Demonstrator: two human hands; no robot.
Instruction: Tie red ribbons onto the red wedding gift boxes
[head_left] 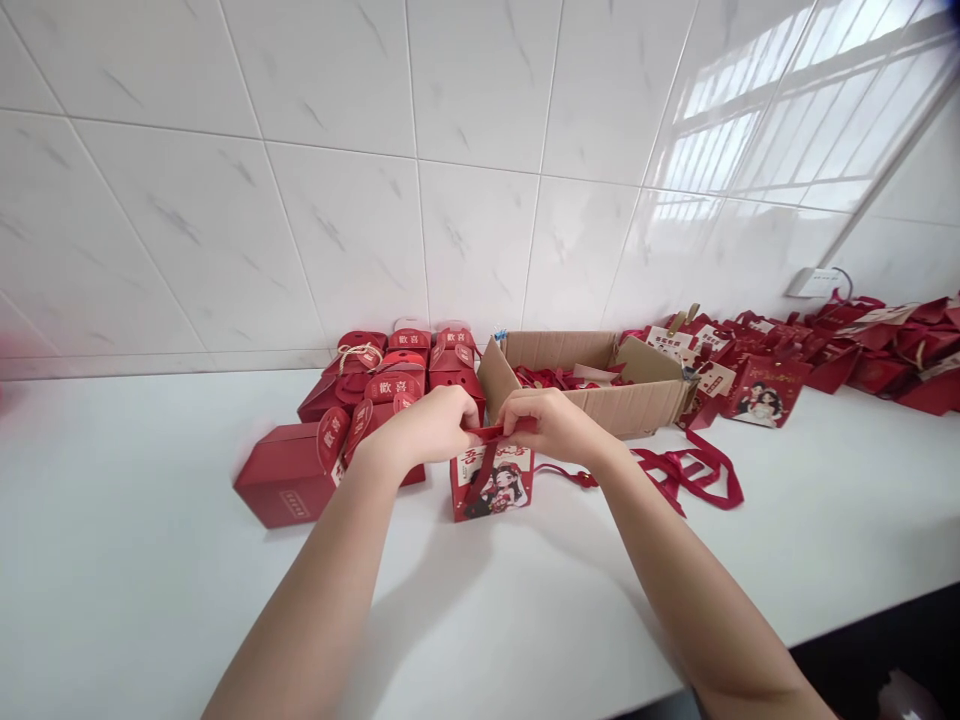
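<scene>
A small red gift box (514, 490) with a cartoon couple printed on its front stands upright on the white table (555, 620). At its top, my left hand (442, 428) pinches a red ribbon (484, 470), one end of which hangs down over the printed front. Close beside it, my right hand (551, 425) has its fingers closed on the same ribbon. My fingers partly hide the box's top and the ribbon's loop. A dark red ribbon (574, 477) trails on the table to the right of the box.
Several closed red boxes (289, 475) stand together on the left. Behind my hands is an open cardboard carton (622, 405) holding red pieces. Loose ribbons (709, 485) lie on the right, with many red boxes (769, 390) piled along the tiled wall (480, 210).
</scene>
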